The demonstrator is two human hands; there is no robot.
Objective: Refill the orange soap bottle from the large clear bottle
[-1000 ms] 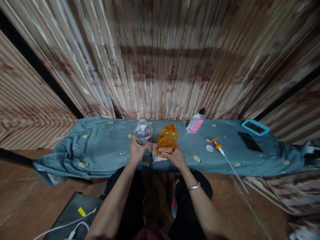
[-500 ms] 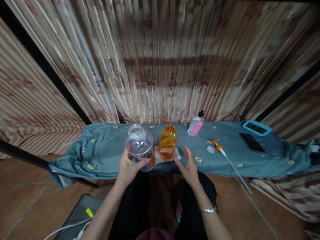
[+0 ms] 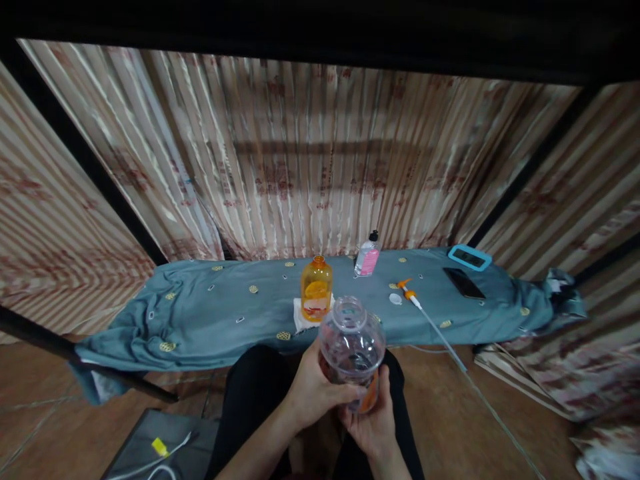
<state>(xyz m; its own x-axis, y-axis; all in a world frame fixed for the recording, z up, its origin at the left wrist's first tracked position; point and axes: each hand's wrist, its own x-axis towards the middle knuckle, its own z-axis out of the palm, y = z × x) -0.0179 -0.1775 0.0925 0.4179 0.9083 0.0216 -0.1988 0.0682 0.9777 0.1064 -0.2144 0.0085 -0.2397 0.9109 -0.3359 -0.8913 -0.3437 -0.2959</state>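
Before you runs a bench (image 3: 210, 320) under a blue cloth. On it: an orange bottle (image 3: 316, 289) on a napkin (image 3: 300, 315); right of it, a sanitizer (image 3: 367, 254), pump (image 3: 407, 292), cap (image 3: 395, 299), phone (image 3: 464, 283) and case (image 3: 469, 257).

Striped curtains (image 3: 310, 180) behind a blue-covered table (image 3: 210, 313), brown floor (image 3: 45, 427).

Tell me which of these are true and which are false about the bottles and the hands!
1. Both hands hold the clear bottle. True: left hand, right hand.
2. The orange bottle stands on the blue cloth-covered table. True.
3. The clear bottle has a cap on. False: its mouth is open.
4. The pump tube is inside the orange bottle. False: it lies on the table.
5. The pink-labelled bottle lies flat. False: it stands near the curtain.
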